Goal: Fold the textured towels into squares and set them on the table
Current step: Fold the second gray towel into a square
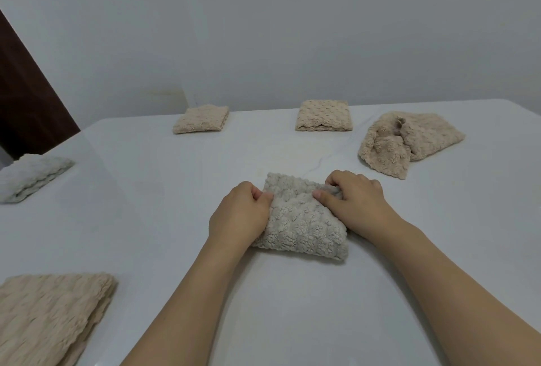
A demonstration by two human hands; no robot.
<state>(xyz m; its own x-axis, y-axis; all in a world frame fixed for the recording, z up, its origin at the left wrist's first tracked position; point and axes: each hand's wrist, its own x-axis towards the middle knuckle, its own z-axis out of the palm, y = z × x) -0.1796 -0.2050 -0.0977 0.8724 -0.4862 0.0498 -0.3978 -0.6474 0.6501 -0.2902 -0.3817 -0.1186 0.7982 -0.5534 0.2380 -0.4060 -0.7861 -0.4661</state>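
Mid-bench, both hands, left hand point(240, 213) and right hand point(354, 199), are pinching the grey-beige bumpy fleece towel point(304, 225) with curled fingers. Advising: be aligning far corners squarely, then pressing the fold flat before letting go.

Soft, even, dimmish light is falling on my table point(292, 307), casting only faint shadows under my forearms, while the wide lens is bending the edges and blurring the corners.

A grey-beige textured towel point(301, 219) lies folded between both hands. Four folded squares and one crumpled towel point(409, 143) lie beyond and beside them.
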